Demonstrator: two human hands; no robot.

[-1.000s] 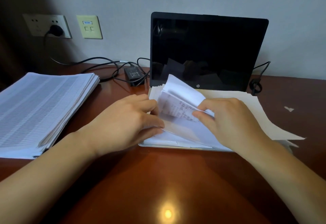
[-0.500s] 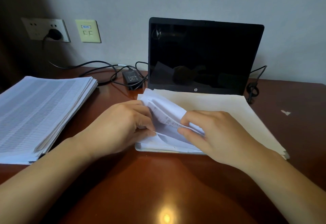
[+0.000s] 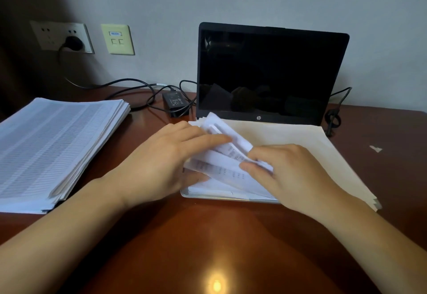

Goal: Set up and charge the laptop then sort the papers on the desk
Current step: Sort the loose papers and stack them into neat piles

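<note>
Cream sheets (image 3: 288, 136) have flopped flat on the laptop (image 3: 272, 67) now; left hand (image 3: 161, 166) and right hand (image 3: 293, 175) both pinch the slips (image 3: 228, 152), so sorting's underway.

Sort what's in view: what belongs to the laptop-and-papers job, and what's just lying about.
In the job: laptop, charger brick, wall plug, loose papers held by the left hand and right hand, cream sheets, paper stack.
Lying about: paper scrap, network wall plate.
</note>
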